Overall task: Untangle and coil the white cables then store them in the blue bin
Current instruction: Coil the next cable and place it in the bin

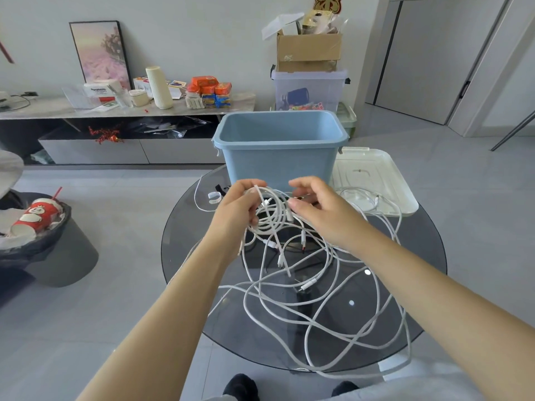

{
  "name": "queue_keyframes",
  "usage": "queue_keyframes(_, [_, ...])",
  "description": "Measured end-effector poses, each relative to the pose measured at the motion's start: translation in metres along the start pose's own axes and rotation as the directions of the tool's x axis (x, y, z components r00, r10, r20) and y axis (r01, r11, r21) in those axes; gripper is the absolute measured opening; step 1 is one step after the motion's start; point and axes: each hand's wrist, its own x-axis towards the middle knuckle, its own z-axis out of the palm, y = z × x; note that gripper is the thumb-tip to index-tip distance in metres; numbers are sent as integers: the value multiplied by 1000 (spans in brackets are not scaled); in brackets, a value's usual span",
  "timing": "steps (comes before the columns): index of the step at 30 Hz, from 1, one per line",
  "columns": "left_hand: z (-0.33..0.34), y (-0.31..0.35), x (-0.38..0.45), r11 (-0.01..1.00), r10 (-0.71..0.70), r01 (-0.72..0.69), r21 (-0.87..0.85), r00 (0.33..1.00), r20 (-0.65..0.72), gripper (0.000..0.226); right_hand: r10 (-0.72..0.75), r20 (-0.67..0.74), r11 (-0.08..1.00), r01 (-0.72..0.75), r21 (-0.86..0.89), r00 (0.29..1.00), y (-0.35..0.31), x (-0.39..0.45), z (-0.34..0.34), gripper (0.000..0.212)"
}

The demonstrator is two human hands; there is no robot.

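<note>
Both hands up in a mess of tangled white charging cables (301, 287) over the round smoked-glass table (185, 241).

The left hand (236, 211) has its fingers curled round a small bunch of coiled loops, holding them just above the tabletop, and the right hand (318, 208) sits right beside it at about 3 o'clock, fingertips pinching a strand at the edge of that same coil. The rest of the cables spill down loose across the glass toward 6 o'clock, with a couple of loops hanging past the near rim. The light blue rectangular plastic bin (279, 163) stands open at 12 o'clock behind the hands, and its white plastic lid (376, 180) lies flat at roughly 2 o'clock with a cable strand draped over it.
</note>
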Motion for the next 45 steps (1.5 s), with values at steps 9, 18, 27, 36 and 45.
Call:
queue_keyframes(9, [14,-4,-10,976,102,-75,-206,987,123,28,211,128,834,-247,493,969,14,8,24,24])
queue_keyframes(18, [28,-1,-6,906,-76,80,-415,997,25,17,317,231,484,-367,795,920,6,14,21,38])
queue_keyframes(27, [27,-6,-4,970,-26,7,-244,997,-72,21,244,18,909,-235,344,970,13,21,25,32])
queue_keyframes(36, [16,18,19,951,-185,203,-233,978,98,21,107,-134,992,-97,80,985,8,44,-7,19])
queue_keyframes(45, [17,81,102,957,23,-27,290,1000,18,20,120,-304,989,-87,118,945,-29,149,-47,17])
